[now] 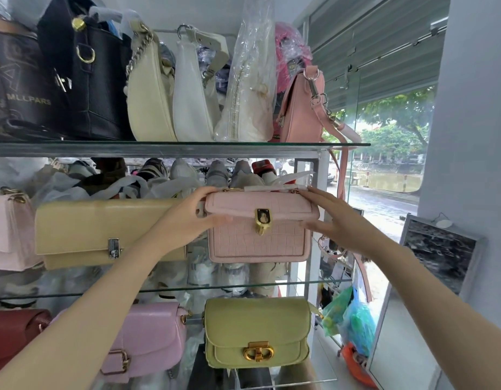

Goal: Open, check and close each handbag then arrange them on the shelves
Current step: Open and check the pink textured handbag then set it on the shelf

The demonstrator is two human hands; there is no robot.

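On middle glass shelf, left to right: pale pink bag at edge, long yellow clutch, then pink croc handbag, flap shut, gold clasp latched. Left hand grips its left top corner; right hand lies flat-fingered on right side. Upper shelf crammed with bags, some plastic-wrapped. Below: maroon bag, lilac bag, green bag. Window far right.
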